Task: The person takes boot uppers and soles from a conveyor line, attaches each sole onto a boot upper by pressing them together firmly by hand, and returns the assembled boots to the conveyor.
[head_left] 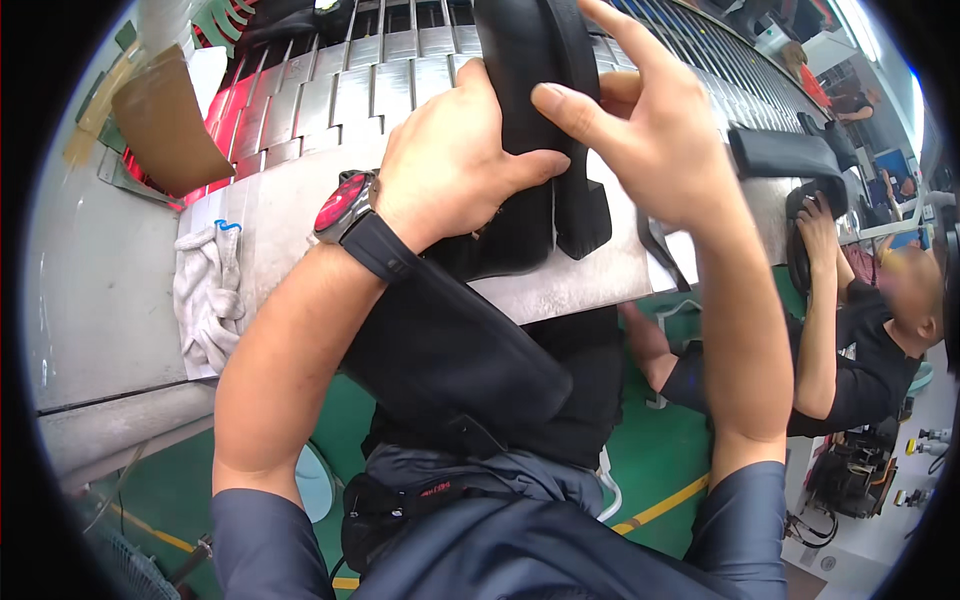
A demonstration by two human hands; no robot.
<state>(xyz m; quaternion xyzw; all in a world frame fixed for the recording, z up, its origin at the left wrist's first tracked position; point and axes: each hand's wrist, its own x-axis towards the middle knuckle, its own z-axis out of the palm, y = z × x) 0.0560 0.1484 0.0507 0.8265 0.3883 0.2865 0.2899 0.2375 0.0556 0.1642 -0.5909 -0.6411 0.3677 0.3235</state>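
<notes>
A long black padded piece (525, 90) with a smooth, leather-like cover lies at the edge of the metal worktop in front of me. My left hand (450, 155) grips it from the left, thumb laid across its surface and the other fingers largely hidden. From the right, my right hand (655, 130) holds a narrower raised strip (575, 60) along the piece, with the thumb pressed near it and the index finger stretched upward. Below my left wrist, a flat black padded flap (460, 345) slants over the worktop's edge toward my lap.
White cloth gloves (210, 290) lie at the left beside a brown cardboard sheet (170, 120). Metal slats (385, 80) form the far surface. At the right, a co-worker (850, 350) handles another black padded piece (785, 155). A black strip (665, 250) lies near my right forearm.
</notes>
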